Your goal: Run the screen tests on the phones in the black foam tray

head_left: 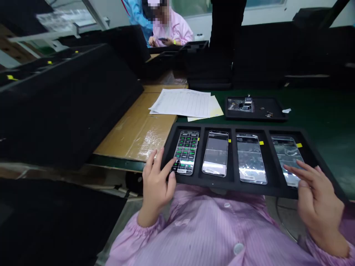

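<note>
Across the table's front edge lies a black foam tray (231, 159) with a row of compartments, each holding a smartphone. The leftmost phone (186, 151) shows a grid of green text, and the index finger of my left hand (157, 181) is at its lower left. My left fingers are spread. Beside it, the second phone (215, 153) and the third phone (251, 159) show grey screens. Over the rightmost phone (288, 159) my right hand (318, 195) has its fingers stretched out; whether they touch the glass I cannot tell. Neither hand grips anything.
Behind the tray are paper sheets (183, 102) and a small black tray (256, 109) with a plastic bag and small parts. A brown cardboard sheet (138, 125) lies left, beside large black foam trays (69, 99). Across the table, a person in pink (180, 27) holds a phone.
</note>
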`<state>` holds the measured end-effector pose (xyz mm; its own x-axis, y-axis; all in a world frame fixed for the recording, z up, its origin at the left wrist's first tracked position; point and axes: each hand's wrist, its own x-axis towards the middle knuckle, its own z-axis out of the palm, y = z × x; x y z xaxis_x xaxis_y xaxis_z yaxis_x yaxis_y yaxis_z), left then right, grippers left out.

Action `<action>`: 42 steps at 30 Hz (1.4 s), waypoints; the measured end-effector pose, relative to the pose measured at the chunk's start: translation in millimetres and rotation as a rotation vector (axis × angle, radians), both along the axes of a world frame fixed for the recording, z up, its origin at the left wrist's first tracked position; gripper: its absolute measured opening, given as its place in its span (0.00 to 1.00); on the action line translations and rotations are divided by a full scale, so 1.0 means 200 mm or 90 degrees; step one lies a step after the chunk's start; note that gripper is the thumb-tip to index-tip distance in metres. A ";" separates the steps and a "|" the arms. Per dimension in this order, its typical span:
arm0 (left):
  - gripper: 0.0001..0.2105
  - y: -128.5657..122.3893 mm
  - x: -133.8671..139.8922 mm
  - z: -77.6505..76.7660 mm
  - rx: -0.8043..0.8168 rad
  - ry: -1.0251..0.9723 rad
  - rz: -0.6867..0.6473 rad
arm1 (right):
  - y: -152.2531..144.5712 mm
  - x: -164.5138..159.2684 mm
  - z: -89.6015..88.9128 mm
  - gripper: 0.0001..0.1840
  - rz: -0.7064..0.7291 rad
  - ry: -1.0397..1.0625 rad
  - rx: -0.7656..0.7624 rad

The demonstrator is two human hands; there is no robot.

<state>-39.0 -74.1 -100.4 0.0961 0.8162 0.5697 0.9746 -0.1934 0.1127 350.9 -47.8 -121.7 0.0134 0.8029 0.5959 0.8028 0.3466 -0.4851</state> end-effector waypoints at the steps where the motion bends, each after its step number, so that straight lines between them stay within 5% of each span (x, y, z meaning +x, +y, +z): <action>1: 0.16 0.00 0.00 -0.01 -0.004 0.010 -0.001 | 0.00 -0.01 0.00 0.18 -0.004 -0.004 -0.002; 5: 0.19 0.02 -0.01 0.01 0.007 0.003 0.002 | -0.01 -0.02 0.06 0.19 -0.002 -0.018 -0.006; 10: 0.25 0.12 0.02 0.07 -0.081 -0.059 0.060 | 0.05 0.00 0.28 0.18 0.080 -0.028 0.029; 14: 0.28 0.24 0.06 0.04 -0.145 -0.067 0.096 | 0.29 0.06 0.47 0.15 0.087 -0.085 0.088; 17: 0.31 0.29 0.07 0.00 -0.143 -0.130 0.089 | 0.59 0.12 0.56 0.13 0.050 -0.058 -0.009; 20: 0.33 0.30 0.05 -0.04 -0.175 -0.272 0.082 | 0.90 0.14 0.56 0.11 0.014 -0.095 -0.228; 24: 0.32 0.28 0.03 -0.02 -0.193 -0.560 0.074 | 1.19 0.07 0.47 0.03 0.017 -0.103 -0.342; 28: 0.26 0.33 0.02 0.10 -0.246 -0.820 0.089 | 1.33 -0.05 0.41 0.10 0.019 -0.042 -0.420; 33: 0.31 0.40 -0.04 0.25 -0.514 -0.920 0.090 | 1.31 -0.11 0.49 0.07 0.047 0.098 -0.435; 37: 0.25 0.37 -0.01 0.34 -0.405 -1.035 0.039 | 1.07 -0.18 0.62 0.05 0.155 0.238 -0.428; 42: 0.19 0.31 0.27 0.44 -0.326 -1.154 -0.060 | 0.65 -0.28 0.72 0.09 0.396 0.476 -0.475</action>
